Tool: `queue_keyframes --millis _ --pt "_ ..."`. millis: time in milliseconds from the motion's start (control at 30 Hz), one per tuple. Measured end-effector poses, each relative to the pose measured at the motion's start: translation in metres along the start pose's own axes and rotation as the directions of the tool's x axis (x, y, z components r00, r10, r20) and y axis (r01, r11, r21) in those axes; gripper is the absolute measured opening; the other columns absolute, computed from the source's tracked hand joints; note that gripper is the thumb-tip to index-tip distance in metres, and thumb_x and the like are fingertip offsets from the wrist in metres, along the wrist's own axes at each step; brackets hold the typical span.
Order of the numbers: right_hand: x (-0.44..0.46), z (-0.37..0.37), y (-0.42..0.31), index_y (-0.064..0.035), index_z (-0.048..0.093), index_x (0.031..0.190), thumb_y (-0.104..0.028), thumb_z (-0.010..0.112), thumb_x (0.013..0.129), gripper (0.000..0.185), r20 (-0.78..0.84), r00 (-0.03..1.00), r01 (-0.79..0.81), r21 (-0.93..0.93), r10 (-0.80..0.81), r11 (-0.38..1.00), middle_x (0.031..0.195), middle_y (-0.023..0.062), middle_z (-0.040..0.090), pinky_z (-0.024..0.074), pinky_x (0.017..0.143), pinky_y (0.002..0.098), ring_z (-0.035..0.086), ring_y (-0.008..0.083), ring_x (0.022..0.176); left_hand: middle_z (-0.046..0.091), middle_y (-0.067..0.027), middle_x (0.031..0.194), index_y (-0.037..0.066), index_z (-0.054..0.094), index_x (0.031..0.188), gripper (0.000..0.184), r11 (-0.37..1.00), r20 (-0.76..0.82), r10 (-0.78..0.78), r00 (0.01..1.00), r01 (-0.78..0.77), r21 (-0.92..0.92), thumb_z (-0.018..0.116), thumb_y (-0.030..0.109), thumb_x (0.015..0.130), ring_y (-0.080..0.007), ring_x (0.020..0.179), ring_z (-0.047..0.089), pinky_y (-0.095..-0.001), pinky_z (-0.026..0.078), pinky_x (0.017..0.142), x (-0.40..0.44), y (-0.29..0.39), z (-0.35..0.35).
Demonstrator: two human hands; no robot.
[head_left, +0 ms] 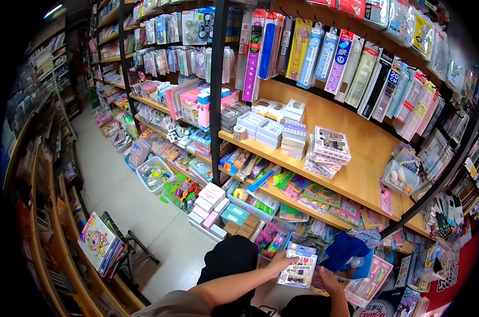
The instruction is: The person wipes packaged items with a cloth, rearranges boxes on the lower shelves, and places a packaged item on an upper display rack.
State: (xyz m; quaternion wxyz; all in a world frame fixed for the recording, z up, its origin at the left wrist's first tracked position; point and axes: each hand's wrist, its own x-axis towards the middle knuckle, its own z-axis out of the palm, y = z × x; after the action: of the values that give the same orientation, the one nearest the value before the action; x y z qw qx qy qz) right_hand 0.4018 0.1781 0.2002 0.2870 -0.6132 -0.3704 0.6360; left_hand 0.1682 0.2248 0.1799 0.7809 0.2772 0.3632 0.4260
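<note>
A small flat box with a clear window (298, 270) is held low in front of me, tilted up so its front shows. Dark and light small items are visible through the window. My left hand (281, 262) grips its upper left edge, thumb across the front. Just right of the box is my right hand (329, 280), fingers curled near its lower right side. Whether those fingers touch the box or hold something else is not clear. Close to the right hand lies a pink-edged box of pens or similar sticks (370, 279). A blue cloth or bag (347, 252) sits behind it.
On the wooden shelf (366, 169) stands a stack of similar boxes (329, 148) beside white boxes (269, 131). Packaged rulers (337, 63) hang above. White cartons (210, 198) and a clear plastic bin (155, 174) stand on the floor. Books (99, 240) rest on a rack at left.
</note>
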Motion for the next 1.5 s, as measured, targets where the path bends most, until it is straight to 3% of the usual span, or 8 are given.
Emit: queue_keyframes --millis 167,500,667,767,900,1000,1133,1500 --pt "0.000 -0.009 0.015 -0.0013 0.050 0.114 -0.024 0.054 0.089 0.034 0.244 0.966 -0.073 -0.046 0.082 0.996 0.099 0.0080 0.061 0.0518 0.077 0.0331 0.061 0.0199 0.087 0.063 -0.0082 0.098 0.000 0.057 0.104 0.026 0.999 0.052 -0.026 0.998 0.027 -0.027 0.064 0.010 0.081 -0.0153 0.084 0.061 -0.0290 0.049 0.074 0.001 -0.003 0.002" --pt "0.002 -0.023 0.029 -0.0042 0.046 0.117 -0.023 0.056 0.088 0.035 0.168 0.984 -0.070 0.020 0.065 0.997 0.110 0.0089 0.054 0.0524 0.077 0.0455 0.057 0.0255 0.097 0.056 -0.0057 0.117 0.003 0.048 0.124 0.048 0.941 0.278 -0.146 0.949 0.046 0.336 0.058 0.032 0.087 -0.0166 0.104 0.054 -0.0319 0.045 0.087 0.014 -0.029 -0.004" --pt "0.006 -0.027 0.031 -0.0049 0.044 0.118 -0.022 0.056 0.088 0.036 0.175 0.984 -0.052 0.166 0.023 0.985 0.108 0.0078 0.057 0.0545 0.072 0.0391 0.061 0.0214 0.088 0.059 -0.0037 0.106 0.007 0.048 0.124 0.056 0.756 -0.006 -0.316 0.949 0.256 0.603 0.053 0.048 0.086 -0.0166 0.096 0.057 -0.0337 0.052 0.070 -0.012 0.009 0.012" --pt "-0.011 -0.031 0.013 -0.0054 0.045 0.115 -0.020 0.055 0.089 0.032 0.008 0.999 0.034 0.176 -0.036 0.984 0.105 0.0079 0.058 0.0541 0.072 0.0411 0.061 0.0216 0.089 0.061 -0.0038 0.098 0.010 0.051 0.119 0.057 0.701 0.087 -0.273 0.958 0.136 0.700 0.054 0.053 0.083 -0.0144 0.078 0.057 -0.0343 0.048 0.066 0.050 -0.013 -0.038" --pt "-0.021 -0.039 0.012 -0.0045 0.047 0.112 -0.018 0.055 0.088 0.028 -0.156 0.978 0.175 0.256 -0.138 0.951 0.103 0.0092 0.059 0.0542 0.069 0.0432 0.061 0.0234 0.089 0.066 -0.0122 0.086 0.004 0.064 0.097 0.046 0.309 0.237 0.041 0.971 -0.238 0.921 0.056 0.046 0.081 -0.0201 0.077 0.063 -0.0342 0.049 0.066 0.105 0.034 -0.085" --pt "-0.018 -0.048 0.019 -0.0028 0.046 0.112 -0.015 0.053 0.089 0.027 -0.274 0.941 0.276 0.281 -0.198 0.919 0.100 0.0111 0.060 0.0552 0.063 0.0460 0.063 0.0279 0.083 0.066 -0.0142 0.090 0.003 0.064 0.099 0.052 0.119 0.184 0.101 0.978 -0.195 0.973 0.054 0.050 0.079 -0.0277 0.082 0.063 -0.0371 0.049 0.073 0.072 0.116 -0.075" --pt "-0.021 -0.058 0.028 -0.0065 0.045 0.115 -0.015 0.051 0.089 0.028 -0.370 0.898 0.359 0.302 -0.238 0.883 0.103 0.0107 0.061 0.0543 0.065 0.0459 0.063 0.0282 0.084 0.060 -0.0162 0.109 0.006 0.062 0.106 0.055 -0.470 0.084 -0.323 0.943 -0.237 0.851 0.051 0.053 0.080 -0.0298 0.102 0.057 -0.0390 0.043 0.086 0.097 0.117 -0.144" --pt "-0.025 -0.063 0.031 -0.0064 0.047 0.112 -0.015 0.052 0.089 0.025 -0.425 0.876 0.394 0.357 -0.228 0.847 0.102 0.0102 0.060 0.0546 0.061 0.0457 0.062 0.0273 0.083 0.057 -0.0156 0.116 0.006 0.061 0.110 0.057 -0.296 -0.107 -0.362 0.926 -0.005 0.955 0.057 0.047 0.071 -0.0284 0.106 0.054 -0.0383 0.041 0.089 0.032 0.113 -0.118"
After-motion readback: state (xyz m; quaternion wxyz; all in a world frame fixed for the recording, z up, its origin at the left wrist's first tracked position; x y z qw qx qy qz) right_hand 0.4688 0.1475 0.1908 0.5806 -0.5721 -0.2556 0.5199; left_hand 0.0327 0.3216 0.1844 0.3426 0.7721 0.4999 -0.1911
